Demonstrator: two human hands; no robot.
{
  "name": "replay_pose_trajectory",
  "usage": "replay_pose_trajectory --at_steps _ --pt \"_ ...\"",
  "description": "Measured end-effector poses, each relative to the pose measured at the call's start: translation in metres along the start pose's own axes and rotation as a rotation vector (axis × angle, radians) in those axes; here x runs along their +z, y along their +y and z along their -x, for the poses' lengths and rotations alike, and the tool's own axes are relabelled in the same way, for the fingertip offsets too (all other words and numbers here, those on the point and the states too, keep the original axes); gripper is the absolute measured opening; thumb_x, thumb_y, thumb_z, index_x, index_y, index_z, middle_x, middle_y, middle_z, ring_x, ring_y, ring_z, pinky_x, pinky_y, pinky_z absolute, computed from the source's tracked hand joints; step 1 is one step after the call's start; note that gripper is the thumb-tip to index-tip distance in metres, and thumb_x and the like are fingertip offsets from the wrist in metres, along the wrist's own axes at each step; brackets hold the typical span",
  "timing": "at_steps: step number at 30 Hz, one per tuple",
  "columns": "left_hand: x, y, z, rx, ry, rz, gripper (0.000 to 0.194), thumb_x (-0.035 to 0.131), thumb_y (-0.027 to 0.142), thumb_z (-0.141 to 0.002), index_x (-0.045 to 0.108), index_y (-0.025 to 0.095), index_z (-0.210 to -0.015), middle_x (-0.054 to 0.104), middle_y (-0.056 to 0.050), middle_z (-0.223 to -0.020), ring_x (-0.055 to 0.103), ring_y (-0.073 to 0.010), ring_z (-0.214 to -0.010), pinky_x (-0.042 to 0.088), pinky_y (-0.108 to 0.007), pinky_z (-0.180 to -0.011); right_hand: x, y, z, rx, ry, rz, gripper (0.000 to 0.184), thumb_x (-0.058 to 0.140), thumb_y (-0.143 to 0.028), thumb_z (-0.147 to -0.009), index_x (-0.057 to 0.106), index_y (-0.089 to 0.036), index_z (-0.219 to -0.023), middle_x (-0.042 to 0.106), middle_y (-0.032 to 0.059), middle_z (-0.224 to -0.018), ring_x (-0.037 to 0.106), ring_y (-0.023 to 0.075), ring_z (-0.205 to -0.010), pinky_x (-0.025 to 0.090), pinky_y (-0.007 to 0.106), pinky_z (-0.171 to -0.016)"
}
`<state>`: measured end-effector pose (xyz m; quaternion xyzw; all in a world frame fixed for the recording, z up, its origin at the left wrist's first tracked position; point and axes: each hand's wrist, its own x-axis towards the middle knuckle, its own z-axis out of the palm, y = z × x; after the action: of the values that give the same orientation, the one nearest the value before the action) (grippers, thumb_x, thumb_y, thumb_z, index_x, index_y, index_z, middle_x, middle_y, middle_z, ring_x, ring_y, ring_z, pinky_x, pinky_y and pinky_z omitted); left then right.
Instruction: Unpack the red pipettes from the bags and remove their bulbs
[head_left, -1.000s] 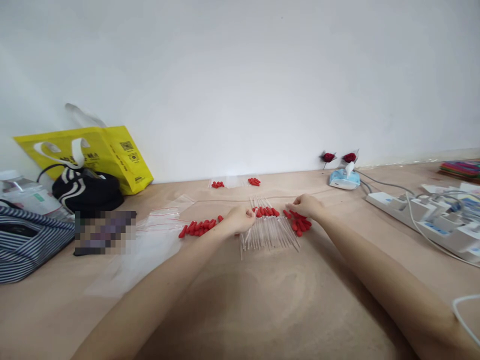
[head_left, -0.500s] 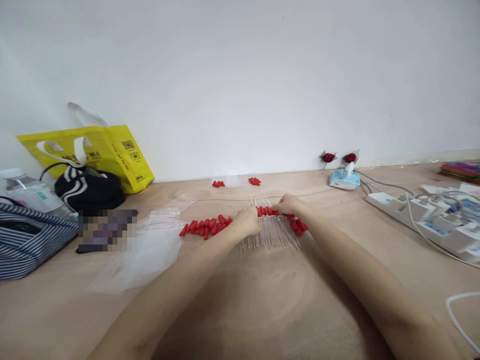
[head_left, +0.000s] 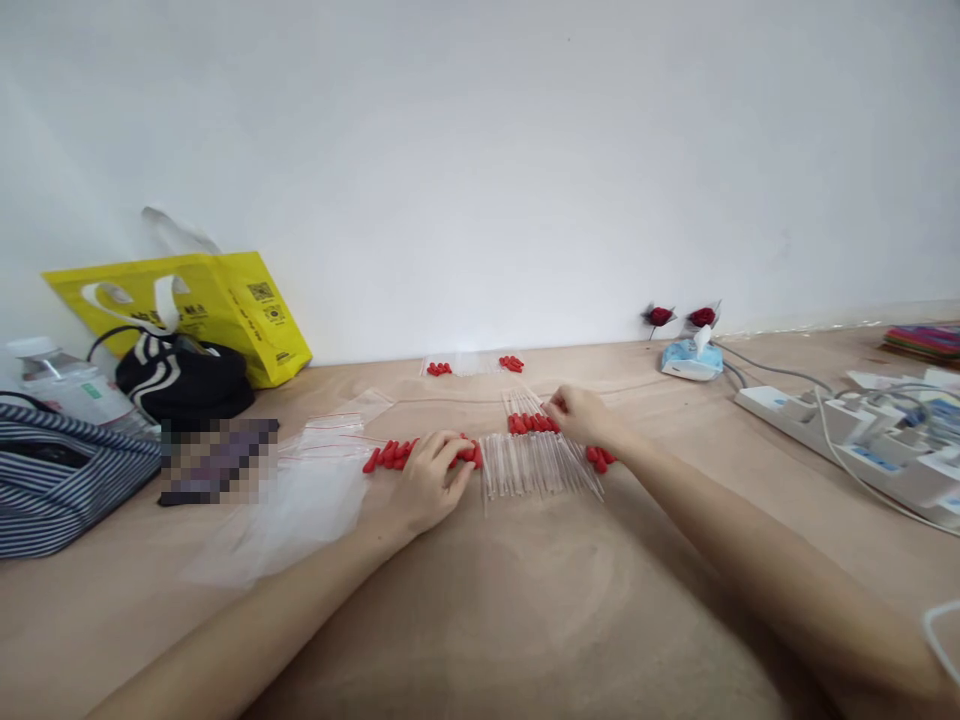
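My left hand (head_left: 429,486) lies over the right part of a heap of red rubber bulbs (head_left: 391,455), fingers bent and thumb closing round a bulb at the heap's end. To its right, thin clear glass dropper tubes (head_left: 521,465) lie side by side in a flat row. Just beyond them is a row of red bulbs (head_left: 534,423) with thin tubes pointing toward the wall. My right hand (head_left: 583,415) is closed in a pinch at the right end of this row; what its fingertips hold is hidden. More red bulbs (head_left: 600,459) lie below the right wrist.
Clear plastic bags (head_left: 300,510) lie left of the bulbs. Near the wall is another clear bag (head_left: 480,362) with red bulbs at both ends. A yellow bag (head_left: 262,310) and striped pouch (head_left: 67,480) stand left; a tissue pack (head_left: 691,360) and power strip (head_left: 795,415) are right.
My left hand has left the tube row and moved left onto the bulb heap. My right hand has shifted slightly, staying near the far row's right end. The tubes now show more fully.
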<state>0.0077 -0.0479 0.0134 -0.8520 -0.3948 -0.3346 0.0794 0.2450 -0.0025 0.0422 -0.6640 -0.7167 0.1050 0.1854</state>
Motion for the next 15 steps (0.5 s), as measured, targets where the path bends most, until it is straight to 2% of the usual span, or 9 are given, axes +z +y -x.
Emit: replay_pose_trajectory --at_steps 1,4,7,10,15 --pt "-0.001 -0.003 0.005 -0.016 0.038 -0.009 0.018 0.048 0.019 -0.078 0.053 0.019 -0.095 0.056 -0.007 -0.095 0.052 -0.0206 -0.091 0.042 -0.036 -0.080 0.003 -0.001 0.011 -0.075 0.043 -0.021 0.017 0.043 -0.028 -0.081 0.058 -0.019 -0.078 0.064 0.0029 -0.081 0.056 0.0138 -0.076 0.035 0.025 -0.068" --pt "-0.001 -0.003 0.012 -0.056 0.126 -0.044 0.037 0.051 0.024 -0.077 0.043 0.016 -0.113 0.053 -0.011 -0.106 0.049 -0.0231 -0.098 0.041 -0.039 -0.083 0.022 -0.003 0.045 -0.506 0.287 -0.020 0.014 0.047 -0.027 -0.081 0.055 -0.019 -0.074 0.063 0.0014 -0.074 0.052 0.0149 -0.077 0.029 0.031 -0.075" --pt "-0.003 0.006 0.012 0.055 0.068 -0.065 0.041 0.054 0.029 -0.077 0.045 0.017 -0.114 0.054 -0.010 -0.109 0.048 -0.0238 -0.101 0.038 -0.040 -0.087 0.040 -0.002 0.067 -0.769 0.452 0.074 0.016 0.046 -0.022 -0.082 0.054 -0.017 -0.069 0.060 -0.0001 -0.064 0.049 0.0135 -0.071 0.025 0.033 -0.076" --pt "-0.005 0.018 0.011 0.208 -0.013 -0.093 0.024 0.053 0.030 -0.078 0.056 0.022 -0.100 0.063 -0.003 -0.094 0.053 -0.0209 -0.092 0.031 -0.043 -0.091 0.047 -0.002 0.075 -0.871 0.523 0.118 0.017 0.044 -0.018 -0.083 0.054 -0.017 -0.069 0.060 -0.0011 -0.063 0.048 0.0117 -0.069 0.024 0.033 -0.076" --pt "0.000 0.028 0.011 0.294 -0.005 -0.159 0.014 0.049 0.024 -0.082 0.062 0.022 -0.086 0.065 0.002 -0.071 0.056 -0.0149 -0.073 0.022 -0.047 -0.096 0.046 -0.005 0.074 -0.904 0.543 0.139 0.017 0.044 -0.019 -0.083 0.056 -0.017 -0.071 0.059 -0.0014 -0.062 0.046 0.0114 -0.069 0.024 0.032 -0.076"
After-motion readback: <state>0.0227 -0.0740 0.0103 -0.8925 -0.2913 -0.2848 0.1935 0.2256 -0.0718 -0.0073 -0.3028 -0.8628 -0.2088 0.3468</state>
